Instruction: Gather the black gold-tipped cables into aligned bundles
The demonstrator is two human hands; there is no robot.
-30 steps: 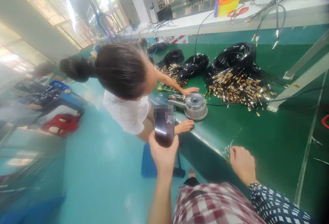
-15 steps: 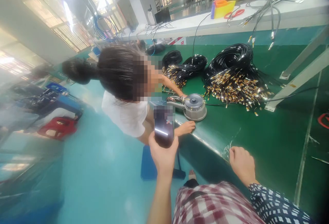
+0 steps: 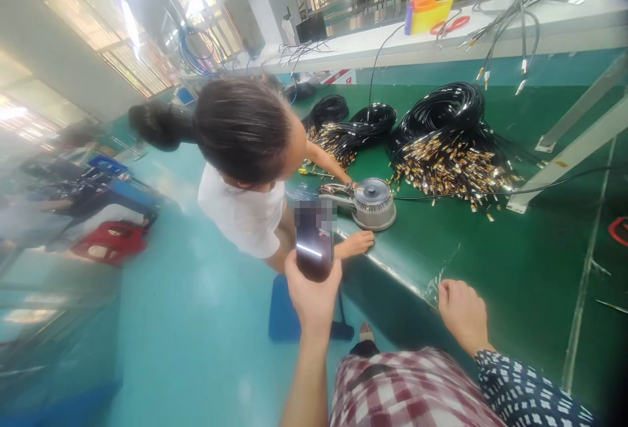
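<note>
My left hand [image 3: 313,293] is closed around a dark smartphone [image 3: 314,250], held upright in front of my body; light glares off its screen and its top is blurred out. My right hand [image 3: 462,314] rests on the green tabletop [image 3: 530,270] near its front edge, fingers curled into a fist, with nothing visible in it. Beyond the phone, a round grey machine resembling a tape dispenser [image 3: 373,208] stands at the table edge. A co-worker [image 3: 240,129] in white leans there, one hand [image 3: 358,244] on the edge in front of it, the other partly hidden behind it.
Coiled black cables [image 3: 444,116] with gold-coloured ends lie in several bundles on the table. A white shelf [image 3: 363,48] above bears loose cables, a yellow box [image 3: 429,16] and red-handled scissors [image 3: 454,24]. A slanted metal bracket [image 3: 574,152] stands at right. Below is a blue stool [image 3: 283,312].
The co-worker's far hand has drawn back from beyond the grey machine to behind it, and their head has shifted slightly. Both my hands have stayed in place.
</note>
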